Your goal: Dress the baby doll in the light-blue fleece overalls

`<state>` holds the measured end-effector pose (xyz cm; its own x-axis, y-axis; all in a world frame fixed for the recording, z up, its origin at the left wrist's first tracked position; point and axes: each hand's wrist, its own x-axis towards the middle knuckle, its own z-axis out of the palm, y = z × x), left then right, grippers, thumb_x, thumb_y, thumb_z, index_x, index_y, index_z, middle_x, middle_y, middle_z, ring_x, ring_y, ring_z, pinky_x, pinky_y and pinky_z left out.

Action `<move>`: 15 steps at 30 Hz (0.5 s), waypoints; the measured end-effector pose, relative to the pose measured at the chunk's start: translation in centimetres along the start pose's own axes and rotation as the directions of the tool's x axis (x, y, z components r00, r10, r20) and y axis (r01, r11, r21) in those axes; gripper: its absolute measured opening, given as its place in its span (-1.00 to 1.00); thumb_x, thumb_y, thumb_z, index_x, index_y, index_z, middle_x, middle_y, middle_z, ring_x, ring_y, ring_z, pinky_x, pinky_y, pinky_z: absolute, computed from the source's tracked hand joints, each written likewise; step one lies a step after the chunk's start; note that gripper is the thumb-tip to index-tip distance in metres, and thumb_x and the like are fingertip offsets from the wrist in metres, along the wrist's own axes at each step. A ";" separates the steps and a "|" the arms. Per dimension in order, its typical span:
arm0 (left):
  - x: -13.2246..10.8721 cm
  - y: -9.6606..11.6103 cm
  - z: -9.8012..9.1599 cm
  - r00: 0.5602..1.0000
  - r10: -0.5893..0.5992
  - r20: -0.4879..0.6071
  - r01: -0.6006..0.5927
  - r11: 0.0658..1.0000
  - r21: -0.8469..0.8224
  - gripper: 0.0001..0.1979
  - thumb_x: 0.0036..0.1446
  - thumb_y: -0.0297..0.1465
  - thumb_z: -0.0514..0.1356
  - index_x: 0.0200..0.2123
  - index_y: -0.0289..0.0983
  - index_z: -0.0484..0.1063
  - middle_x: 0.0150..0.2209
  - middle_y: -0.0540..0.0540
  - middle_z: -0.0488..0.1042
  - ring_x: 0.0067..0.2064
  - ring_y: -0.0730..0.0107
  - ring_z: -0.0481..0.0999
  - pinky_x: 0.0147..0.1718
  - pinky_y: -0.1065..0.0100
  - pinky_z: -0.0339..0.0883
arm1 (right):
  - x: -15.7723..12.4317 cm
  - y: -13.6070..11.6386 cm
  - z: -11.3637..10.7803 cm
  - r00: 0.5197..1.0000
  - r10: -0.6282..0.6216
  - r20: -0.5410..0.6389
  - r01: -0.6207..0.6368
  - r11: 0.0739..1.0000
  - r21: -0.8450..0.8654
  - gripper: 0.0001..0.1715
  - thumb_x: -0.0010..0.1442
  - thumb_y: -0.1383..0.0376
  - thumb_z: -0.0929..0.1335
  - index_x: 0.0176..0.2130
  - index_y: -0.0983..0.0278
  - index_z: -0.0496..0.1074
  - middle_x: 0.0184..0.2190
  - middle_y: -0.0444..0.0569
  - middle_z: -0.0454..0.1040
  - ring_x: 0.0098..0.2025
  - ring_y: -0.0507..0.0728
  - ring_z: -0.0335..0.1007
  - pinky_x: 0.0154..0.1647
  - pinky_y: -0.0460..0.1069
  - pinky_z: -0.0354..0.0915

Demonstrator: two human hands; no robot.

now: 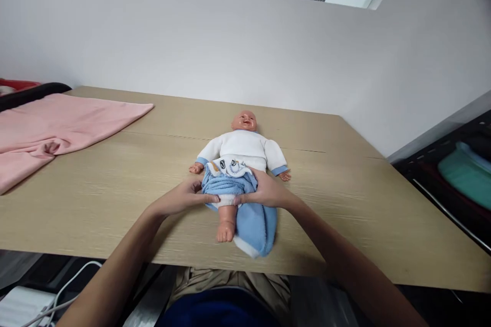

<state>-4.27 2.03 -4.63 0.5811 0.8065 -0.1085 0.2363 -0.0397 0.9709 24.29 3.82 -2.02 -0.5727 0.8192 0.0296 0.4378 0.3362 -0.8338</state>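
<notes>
White walls were seen behind a pale wooden tabletop (115, 194), on which a baby doll (240, 150) was laid on its back near the front edge, head pointing away. Blue trousers (253, 222) were bunched around the doll's hips, one bare leg left exposed. The waistband was pinched from one side by the left hand (184, 196) and from the other by the right hand (266, 191), fingers closed on the fabric. A pink cloth (57, 125) was spread at the far left.
</notes>
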 end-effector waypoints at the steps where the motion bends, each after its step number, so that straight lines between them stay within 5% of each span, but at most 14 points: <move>1: 0.3 0.1 -0.1 1.000 -0.009 0.006 0.009 1.000 -0.013 -0.53 0.20 0.02 0.40 -0.09 -0.27 0.61 -0.05 -0.12 0.65 0.02 0.05 0.56 0.08 0.14 0.45 | -0.1 0.0 -0.1 1.000 0.000 -0.008 0.000 1.000 -0.011 0.20 0.06 -0.15 0.62 0.44 0.25 0.26 0.40 0.18 0.41 0.42 0.46 0.31 0.43 0.31 0.26; 6: 0.9 -0.2 -0.5 0.970 0.127 -0.206 -0.113 0.990 0.078 -0.45 0.38 0.15 0.14 -0.16 -0.25 0.53 -0.01 -0.16 0.54 0.07 0.09 0.44 0.14 0.15 0.37 | -3.1 0.8 -1.8 0.999 0.031 -0.024 -0.029 0.997 0.076 -0.48 0.45 -0.13 0.34 0.07 0.21 0.49 -0.12 -0.01 0.56 -0.08 0.22 0.50 0.01 0.11 0.41; 11: 1.1 0.3 -0.9 0.973 0.151 -0.176 -0.106 0.965 0.241 -0.51 0.48 0.04 0.07 -0.31 -0.24 0.39 -0.29 -0.02 0.36 -0.20 0.29 0.35 -0.16 0.30 0.32 | -6.3 2.8 -3.3 0.988 0.040 0.151 -0.103 0.893 0.439 -0.52 0.30 -0.03 0.53 -0.01 0.23 0.46 -0.18 -0.12 0.39 -0.10 0.11 0.37 -0.07 -0.02 0.29; 15: 1.7 2.5 -1.1 0.976 0.157 -0.151 -0.111 0.955 0.276 -0.61 0.42 -0.03 0.21 0.08 -0.18 0.46 0.01 -0.11 0.48 0.02 0.21 0.45 0.03 0.22 0.34 | -6.0 3.5 -1.9 1.000 -0.003 -0.014 0.011 0.747 0.665 -0.50 0.22 0.11 0.60 -0.13 0.18 0.30 -0.18 -0.18 0.31 -0.16 0.03 0.25 -0.13 -0.09 0.23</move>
<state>-3.50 3.94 -2.14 0.4864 0.8702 0.0785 0.3762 -0.2897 0.8801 30.61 0.97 -4.06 -0.5643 0.8246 0.0395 -0.1403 -0.0486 -0.9889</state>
